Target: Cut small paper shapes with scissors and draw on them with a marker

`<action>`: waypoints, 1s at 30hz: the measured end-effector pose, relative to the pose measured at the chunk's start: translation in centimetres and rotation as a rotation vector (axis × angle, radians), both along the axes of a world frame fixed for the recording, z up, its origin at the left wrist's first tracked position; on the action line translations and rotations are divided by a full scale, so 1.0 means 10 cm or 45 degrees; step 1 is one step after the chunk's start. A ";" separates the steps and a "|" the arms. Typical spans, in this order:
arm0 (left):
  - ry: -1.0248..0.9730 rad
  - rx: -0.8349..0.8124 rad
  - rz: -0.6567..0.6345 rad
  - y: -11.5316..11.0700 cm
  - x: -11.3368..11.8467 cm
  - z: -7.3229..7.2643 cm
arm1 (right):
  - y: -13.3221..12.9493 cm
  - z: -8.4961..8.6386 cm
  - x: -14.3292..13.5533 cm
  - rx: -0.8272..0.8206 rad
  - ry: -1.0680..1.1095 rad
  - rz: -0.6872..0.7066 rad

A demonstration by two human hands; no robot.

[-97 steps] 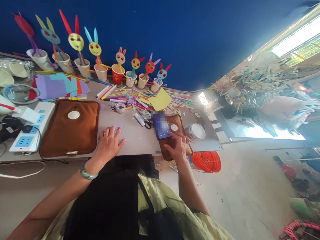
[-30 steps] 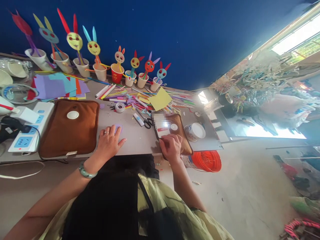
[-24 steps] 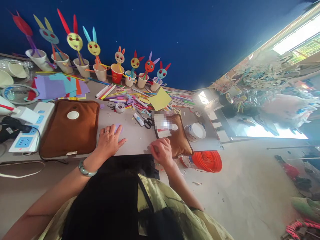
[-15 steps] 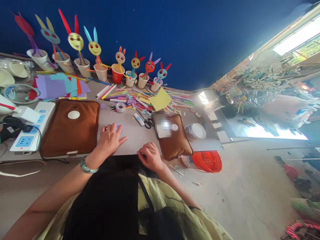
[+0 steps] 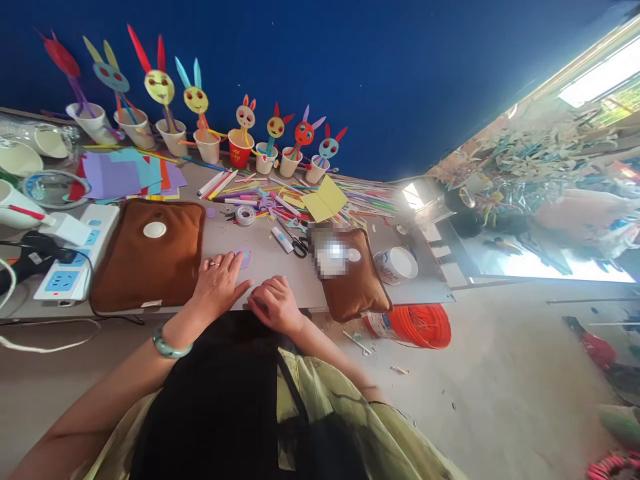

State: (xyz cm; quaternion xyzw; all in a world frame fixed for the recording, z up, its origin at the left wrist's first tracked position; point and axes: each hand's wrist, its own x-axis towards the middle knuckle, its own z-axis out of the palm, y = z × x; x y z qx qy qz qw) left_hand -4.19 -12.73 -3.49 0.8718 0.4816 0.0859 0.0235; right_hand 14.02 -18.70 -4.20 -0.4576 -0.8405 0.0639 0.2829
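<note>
My left hand (image 5: pixel 219 287) lies flat on the table, palm down, with its fingers stretched out and nothing held. Its fingertips are beside a small purple paper disc (image 5: pixel 244 259); whether they touch it I cannot tell. Close by, at the table's front edge, my right hand (image 5: pixel 277 305) has its fingers curled in, and its palm is hidden. A brown hand warmer (image 5: pixel 150 263) lies just left of my left hand. Beyond the hands are a glue stick (image 5: pixel 282 240), black-handled scissors (image 5: pixel 300 247) and a roll of tape (image 5: pixel 245 215).
Several paper rabbit figures stand in cups along the blue wall, one in a red cup (image 5: pixel 241 155). Coloured paper (image 5: pixel 107 177), a power strip (image 5: pixel 65 277), a second brown hand warmer (image 5: pixel 353 287), a white tub (image 5: pixel 395 265) and an orange bucket (image 5: pixel 425 325) are around.
My right hand has moved left, closer to my left hand. My left hand has slid slightly back, so more of the purple disc shows. The view has shifted a little.
</note>
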 end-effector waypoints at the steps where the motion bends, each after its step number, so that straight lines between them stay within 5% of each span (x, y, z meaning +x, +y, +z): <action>1: -0.001 -0.003 -0.001 -0.01 -0.02 0.01 | 0.02 0.01 -0.01 -0.001 0.001 -0.013; 19: -0.032 0.029 -0.084 -0.12 -0.03 0.00 | 0.08 -0.12 -0.03 -0.066 0.114 -0.317; 30: -0.299 0.039 -0.034 -0.10 -0.13 0.01 | 0.08 -0.09 -0.02 -0.036 0.173 -0.392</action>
